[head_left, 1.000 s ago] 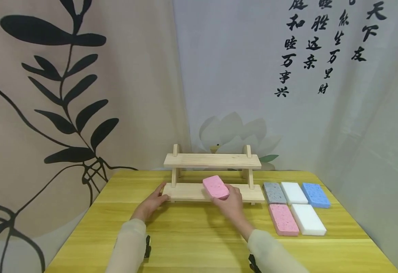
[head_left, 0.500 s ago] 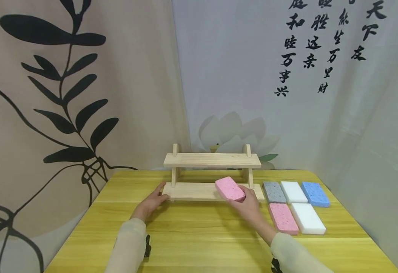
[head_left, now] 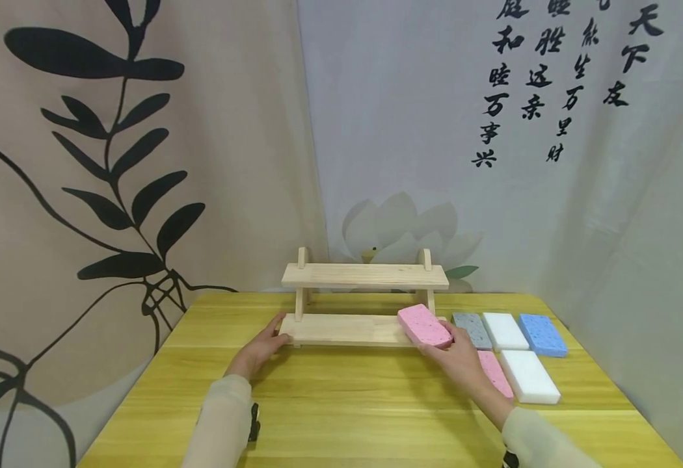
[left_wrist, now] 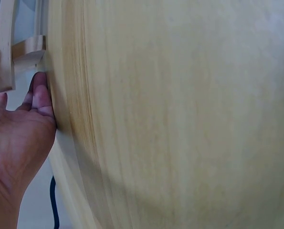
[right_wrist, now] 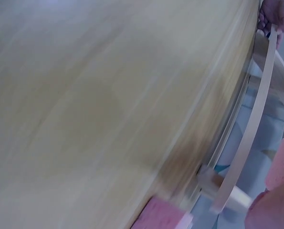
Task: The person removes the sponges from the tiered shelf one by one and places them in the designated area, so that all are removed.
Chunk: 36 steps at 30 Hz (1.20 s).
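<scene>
In the head view, a small two-tier wooden rack stands near the back of the table, with an upper board (head_left: pixel 365 275) and a lower board (head_left: pixel 341 330). My left hand (head_left: pixel 259 351) grips the left end of the lower board. Between its thumb and fingers, the left wrist view shows the end of a board (left_wrist: pixel 5 57). A pink sponge (head_left: pixel 423 325) is pinched by my right hand (head_left: pixel 461 364), tilted in front of the lower board's right end. Part of that sponge (right_wrist: pixel 281 164) also appears at the right wrist view's edge.
Right of the rack lie a grey sponge (head_left: pixel 471 328), a white block (head_left: pixel 504 331) and a blue sponge (head_left: pixel 542 335). In front are another white block (head_left: pixel 530 377) and a second pink sponge (head_left: pixel 495 374), partly covered by my right hand. A printed curtain (head_left: pixel 248 162) hangs behind the table.
My right hand has moved right along the lower board with the pink sponge, and now overlaps the second pink sponge in view. The left hand stays at the rack's left end.
</scene>
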### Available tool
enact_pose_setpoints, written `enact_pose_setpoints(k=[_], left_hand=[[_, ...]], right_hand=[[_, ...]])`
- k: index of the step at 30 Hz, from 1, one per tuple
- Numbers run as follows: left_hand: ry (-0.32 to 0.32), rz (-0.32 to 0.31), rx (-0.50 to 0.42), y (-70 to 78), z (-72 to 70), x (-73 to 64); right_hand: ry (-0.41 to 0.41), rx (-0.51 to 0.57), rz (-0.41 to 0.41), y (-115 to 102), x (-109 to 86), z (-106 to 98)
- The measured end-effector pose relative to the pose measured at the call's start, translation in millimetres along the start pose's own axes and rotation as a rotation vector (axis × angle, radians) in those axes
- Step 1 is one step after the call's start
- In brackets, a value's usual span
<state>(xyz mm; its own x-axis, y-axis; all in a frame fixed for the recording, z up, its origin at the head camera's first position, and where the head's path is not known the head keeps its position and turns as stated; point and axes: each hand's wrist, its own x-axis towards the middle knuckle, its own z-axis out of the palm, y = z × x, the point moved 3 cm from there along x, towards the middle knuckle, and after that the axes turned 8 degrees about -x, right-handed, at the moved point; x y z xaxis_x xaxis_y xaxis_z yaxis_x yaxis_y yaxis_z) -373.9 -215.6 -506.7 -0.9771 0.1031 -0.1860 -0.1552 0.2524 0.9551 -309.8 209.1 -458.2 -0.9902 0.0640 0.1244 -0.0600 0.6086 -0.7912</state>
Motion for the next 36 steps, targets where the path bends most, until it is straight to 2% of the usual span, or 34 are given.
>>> enact_pose_setpoints(k=[7, 15, 19, 25, 36], left_hand=[[-0.009, 0.005, -0.001, -1.3, 0.6, 1.6], [-0.007, 0.004, -0.01, 0.6, 1.4, 2.9], [-0.003, 0.002, -0.004, 1.7, 2.1, 2.2], [0.005, -0.011, -0.02, 1.7, 2.4, 1.0], [-0.008, 0.004, 0.005, 3.7, 0.5, -4.8]], right_hand=[[-0.009, 0.076, -0.003, 16, -3.9, -23], [-0.012, -0.05, 0.027, 34, -12.7, -51], [0.023, -0.095, 0.011, 45, -14.5, -65], [0.075, -0.138, -0.02, 63, -16.5, -86], [0.099, -0.178, 0.026, 94, -19.5, -119]])
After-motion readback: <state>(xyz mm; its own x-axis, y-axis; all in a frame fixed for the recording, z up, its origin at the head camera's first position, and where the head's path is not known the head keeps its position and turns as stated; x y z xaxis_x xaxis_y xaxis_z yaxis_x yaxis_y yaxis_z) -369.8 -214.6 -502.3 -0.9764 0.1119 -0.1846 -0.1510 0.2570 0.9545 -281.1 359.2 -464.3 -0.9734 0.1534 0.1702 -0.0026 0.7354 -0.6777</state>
